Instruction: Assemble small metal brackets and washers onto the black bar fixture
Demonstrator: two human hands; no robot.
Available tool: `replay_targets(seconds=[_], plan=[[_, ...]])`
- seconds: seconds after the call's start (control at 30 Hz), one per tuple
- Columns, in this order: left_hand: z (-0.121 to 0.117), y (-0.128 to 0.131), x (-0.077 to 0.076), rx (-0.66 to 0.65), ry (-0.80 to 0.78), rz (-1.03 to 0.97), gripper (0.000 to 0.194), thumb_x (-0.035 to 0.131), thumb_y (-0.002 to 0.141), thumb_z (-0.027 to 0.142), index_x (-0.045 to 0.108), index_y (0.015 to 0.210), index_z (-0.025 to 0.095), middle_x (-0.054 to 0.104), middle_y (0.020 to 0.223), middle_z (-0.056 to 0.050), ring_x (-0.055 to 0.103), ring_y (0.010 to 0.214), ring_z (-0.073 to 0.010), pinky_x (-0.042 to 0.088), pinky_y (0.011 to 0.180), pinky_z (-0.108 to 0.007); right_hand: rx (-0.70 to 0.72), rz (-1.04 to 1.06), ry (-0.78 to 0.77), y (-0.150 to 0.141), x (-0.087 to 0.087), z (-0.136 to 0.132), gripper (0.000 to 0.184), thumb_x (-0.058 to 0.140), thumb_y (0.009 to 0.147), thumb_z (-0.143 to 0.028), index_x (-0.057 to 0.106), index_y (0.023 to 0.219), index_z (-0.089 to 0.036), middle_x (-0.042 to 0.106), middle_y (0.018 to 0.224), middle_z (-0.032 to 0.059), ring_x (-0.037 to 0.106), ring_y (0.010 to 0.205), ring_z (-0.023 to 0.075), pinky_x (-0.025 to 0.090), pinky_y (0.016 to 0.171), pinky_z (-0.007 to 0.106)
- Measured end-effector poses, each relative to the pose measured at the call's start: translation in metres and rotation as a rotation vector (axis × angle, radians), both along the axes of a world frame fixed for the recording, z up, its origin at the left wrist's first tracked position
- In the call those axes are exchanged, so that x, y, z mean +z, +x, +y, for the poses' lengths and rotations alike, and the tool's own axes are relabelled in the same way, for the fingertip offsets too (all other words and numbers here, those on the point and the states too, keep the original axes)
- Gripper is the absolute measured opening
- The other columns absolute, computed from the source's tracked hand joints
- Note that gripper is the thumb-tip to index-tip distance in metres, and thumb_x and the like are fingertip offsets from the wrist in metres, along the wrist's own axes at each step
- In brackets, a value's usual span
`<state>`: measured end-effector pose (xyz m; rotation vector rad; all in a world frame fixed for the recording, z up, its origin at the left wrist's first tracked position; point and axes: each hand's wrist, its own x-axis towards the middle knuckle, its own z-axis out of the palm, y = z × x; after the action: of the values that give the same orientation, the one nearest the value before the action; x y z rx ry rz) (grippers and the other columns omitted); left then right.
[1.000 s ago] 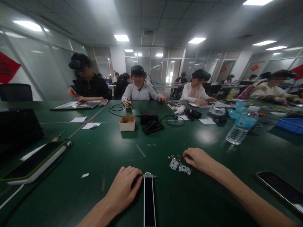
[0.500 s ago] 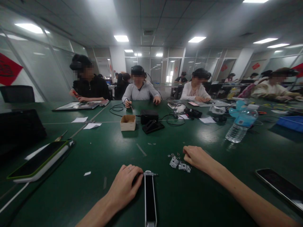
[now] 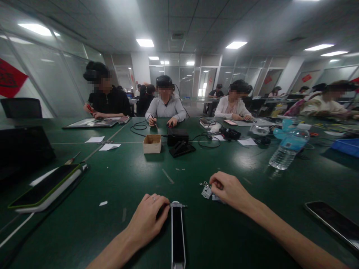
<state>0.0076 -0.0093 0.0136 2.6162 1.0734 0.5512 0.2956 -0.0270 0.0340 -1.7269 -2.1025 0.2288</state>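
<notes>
My left hand point(image 3: 148, 218) rests on the green table point(image 3: 117, 179), its fingers curled against the left side of a long black bar with a silver frame point(image 3: 178, 235) that runs toward me. My right hand point(image 3: 228, 190) lies closed over a small heap of silver metal brackets point(image 3: 206, 191) and tiny screws, fingertips pinched at the heap. What the fingertips hold, if anything, is hidden.
A tablet in a green case point(image 3: 45, 188) lies at left, a phone point(image 3: 335, 224) at right. Farther off stand a cardboard box point(image 3: 152, 144), a black device with cables point(image 3: 179, 142), a water bottle point(image 3: 288, 149) and a blue tray point(image 3: 346, 147). Several people work at the far side.
My right hand has slid left onto the brackets and screws, covering most of them. My left hand stays on the bar.
</notes>
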Motion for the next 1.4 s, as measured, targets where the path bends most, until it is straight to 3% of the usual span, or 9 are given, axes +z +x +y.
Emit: replay_targets(seconds=[0.17,0.3,0.6,0.8,1.2,1.4], plan=[[-0.001,0.000,0.000,-0.008,0.015,-0.004,0.020,0.040,0.091,0.023,0.059,0.088,0.019,0.065,0.081,-0.003,0.058,0.074,-0.0190,0.039,0.069,-0.032,0.159,0.213,0.012,-0.049,-0.014,-0.019,0.019,0.046,0.086,-0.017,0.063,0.095,-0.015,0.062,0.086,0.0062,0.057,0.072,0.0148,0.049,0.065,0.028],[-0.001,0.001,0.001,-0.011,0.026,0.009,0.020,0.039,0.091,0.023,0.057,0.084,0.019,0.064,0.076,-0.003,0.056,0.071,-0.0181,0.038,0.067,-0.031,0.207,0.252,-0.004,-0.065,-0.022,-0.024,0.024,0.043,0.090,-0.016,0.064,0.101,-0.014,0.063,0.091,0.0083,0.059,0.083,0.0172,0.049,0.074,0.031],[-0.003,0.001,-0.002,-0.018,0.017,0.022,0.018,0.040,0.091,0.022,0.057,0.084,0.019,0.064,0.078,-0.003,0.056,0.073,-0.0190,0.037,0.069,-0.033,0.236,0.353,-0.042,-0.070,-0.024,-0.026,0.024,0.044,0.092,-0.019,0.066,0.098,-0.017,0.065,0.093,0.0070,0.060,0.087,0.0163,0.048,0.080,0.030],[-0.004,0.001,-0.001,-0.029,0.002,0.014,0.019,0.040,0.091,0.023,0.057,0.084,0.019,0.063,0.077,-0.003,0.055,0.072,-0.0180,0.037,0.068,-0.032,0.198,0.391,-0.139,-0.068,-0.019,-0.027,0.018,0.054,0.083,-0.015,0.066,0.096,-0.018,0.066,0.086,0.0046,0.060,0.073,0.0145,0.050,0.068,0.027],[-0.002,0.001,-0.003,-0.054,-0.019,0.010,0.019,0.039,0.093,0.022,0.057,0.086,0.019,0.063,0.080,-0.003,0.056,0.074,-0.0183,0.037,0.069,-0.031,0.180,0.414,-0.108,-0.068,-0.024,-0.026,0.007,0.061,0.082,-0.017,0.065,0.087,-0.018,0.063,0.083,0.0024,0.059,0.072,0.0138,0.049,0.068,0.027],[-0.004,0.001,-0.004,-0.085,-0.015,0.011,0.017,0.040,0.093,0.021,0.056,0.089,0.020,0.064,0.082,-0.003,0.056,0.075,-0.0182,0.037,0.070,-0.031,0.263,0.398,-0.026,-0.069,-0.025,-0.029,0.014,0.060,0.083,-0.014,0.067,0.096,-0.018,0.068,0.093,0.0042,0.061,0.089,0.0164,0.048,0.082,0.030]])
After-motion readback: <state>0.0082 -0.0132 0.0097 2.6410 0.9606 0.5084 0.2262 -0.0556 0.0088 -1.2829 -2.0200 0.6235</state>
